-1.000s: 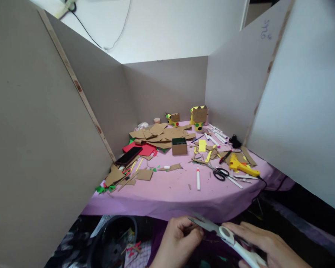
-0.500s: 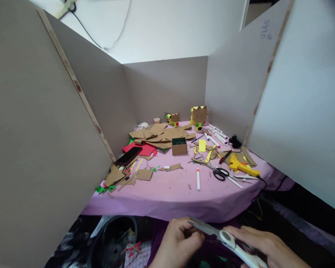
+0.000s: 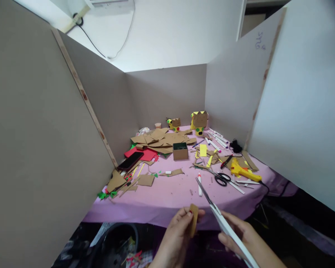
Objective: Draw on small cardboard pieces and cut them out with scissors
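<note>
A small strip of brown cardboard [image 3: 194, 220] is pinched upright between the thumb and fingers of my left hand [image 3: 178, 232], in front of the table's near edge. My right hand [image 3: 241, 234] grips white-handled scissors [image 3: 226, 225], their blades nearly together and pointing up and away, apart from the cardboard. Beyond the blade tips a white marker with a red end [image 3: 200, 188] lies on the pink cloth [image 3: 162, 199]. Part of the scissors' handles is hidden by my fingers and cut off at the bottom of the view.
A yellow glue gun [image 3: 244, 171] and black-handled scissors [image 3: 222, 179] lie at the right. A small cardboard box [image 3: 180, 152] stands mid-table before piled cardboard [image 3: 167, 140]. The phone [image 3: 130, 160] lies left. Below is a dark bin [image 3: 136, 232]; grey panels [image 3: 167, 89] enclose the table.
The scissors have come away from my left hand and now point upward. My left hand has turned, bringing the cardboard strip into sight. The whole view has tilted slightly up.
</note>
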Available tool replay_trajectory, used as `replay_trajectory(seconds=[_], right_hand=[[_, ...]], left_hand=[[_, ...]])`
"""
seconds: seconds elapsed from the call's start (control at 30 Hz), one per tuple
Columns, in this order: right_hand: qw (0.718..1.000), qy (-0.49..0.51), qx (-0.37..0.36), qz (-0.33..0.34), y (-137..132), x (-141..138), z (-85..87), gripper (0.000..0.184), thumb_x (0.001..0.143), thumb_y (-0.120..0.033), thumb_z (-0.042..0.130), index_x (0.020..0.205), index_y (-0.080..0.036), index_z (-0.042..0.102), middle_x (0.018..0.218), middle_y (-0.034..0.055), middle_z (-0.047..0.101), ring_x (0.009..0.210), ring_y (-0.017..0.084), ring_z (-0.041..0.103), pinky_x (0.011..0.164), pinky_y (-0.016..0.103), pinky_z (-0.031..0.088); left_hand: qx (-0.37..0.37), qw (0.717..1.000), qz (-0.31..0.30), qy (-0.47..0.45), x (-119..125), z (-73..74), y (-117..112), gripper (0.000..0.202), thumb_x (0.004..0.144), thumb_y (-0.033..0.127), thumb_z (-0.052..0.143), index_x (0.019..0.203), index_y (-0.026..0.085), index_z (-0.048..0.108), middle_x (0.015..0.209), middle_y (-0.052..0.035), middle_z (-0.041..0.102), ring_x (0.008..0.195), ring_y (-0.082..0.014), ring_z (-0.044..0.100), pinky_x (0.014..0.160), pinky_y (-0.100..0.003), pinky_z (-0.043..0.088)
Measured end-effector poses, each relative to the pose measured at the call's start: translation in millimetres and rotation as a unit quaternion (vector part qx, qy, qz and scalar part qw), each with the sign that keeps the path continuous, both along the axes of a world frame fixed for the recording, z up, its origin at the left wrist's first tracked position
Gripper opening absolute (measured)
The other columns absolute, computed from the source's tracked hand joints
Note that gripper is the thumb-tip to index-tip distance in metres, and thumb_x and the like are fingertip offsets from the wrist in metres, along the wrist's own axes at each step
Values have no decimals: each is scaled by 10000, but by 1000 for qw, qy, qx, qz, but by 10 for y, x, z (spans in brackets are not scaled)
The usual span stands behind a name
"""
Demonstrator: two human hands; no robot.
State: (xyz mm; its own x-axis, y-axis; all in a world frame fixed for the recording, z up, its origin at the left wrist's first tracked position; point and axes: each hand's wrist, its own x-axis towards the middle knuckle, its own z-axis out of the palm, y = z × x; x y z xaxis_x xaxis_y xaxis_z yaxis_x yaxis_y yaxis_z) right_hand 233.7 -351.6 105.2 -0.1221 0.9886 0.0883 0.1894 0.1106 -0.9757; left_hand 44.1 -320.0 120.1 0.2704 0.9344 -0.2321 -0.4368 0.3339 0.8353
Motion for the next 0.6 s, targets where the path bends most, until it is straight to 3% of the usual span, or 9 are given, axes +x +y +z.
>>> replay_trajectory(seconds=[0.13, 0.27, 0.43, 0.6], right_hand=[[992, -114, 47, -1, 361, -92, 66, 575, 760, -388, 609, 1257, -107, 544, 1031, 100, 723, 925, 236, 669, 810, 289, 526], [971, -224, 61, -57, 779, 92, 98, 561, 750, -340, 608, 1269, -137, 544, 1101, 97, 703, 960, 258, 659, 802, 320, 520], [912, -376, 48, -156, 1147, 429, 29, 436, 809, -188, 575, 1244, -153, 555, 1152, 131, 662, 1076, 302, 597, 893, 455, 462], [853, -486, 42, -183, 1306, 572, -123, 336, 895, -274, 576, 1212, -174, 528, 1147, 72, 621, 987, 223, 623, 838, 444, 505]], left_hand=[[-35, 994, 105, -26, -10, 34, 121, 367, 474, 323, 873, 707, 142, 655, 600, 23, 641, 524, -72, 535, 516, -173, 375], [-37, 988, 145, -22, -65, 76, 226, 309, 523, 214, 856, 701, 165, 608, 605, 30, 651, 524, -80, 595, 508, -159, 414], [-33, 983, 177, -26, -65, 133, 328, 230, 629, 103, 770, 714, 172, 568, 637, 18, 677, 581, -97, 658, 534, -151, 474], [-41, 980, 191, -30, -14, 154, 432, 186, 726, 40, 651, 688, 173, 526, 631, 3, 685, 594, -105, 679, 526, -148, 492]])
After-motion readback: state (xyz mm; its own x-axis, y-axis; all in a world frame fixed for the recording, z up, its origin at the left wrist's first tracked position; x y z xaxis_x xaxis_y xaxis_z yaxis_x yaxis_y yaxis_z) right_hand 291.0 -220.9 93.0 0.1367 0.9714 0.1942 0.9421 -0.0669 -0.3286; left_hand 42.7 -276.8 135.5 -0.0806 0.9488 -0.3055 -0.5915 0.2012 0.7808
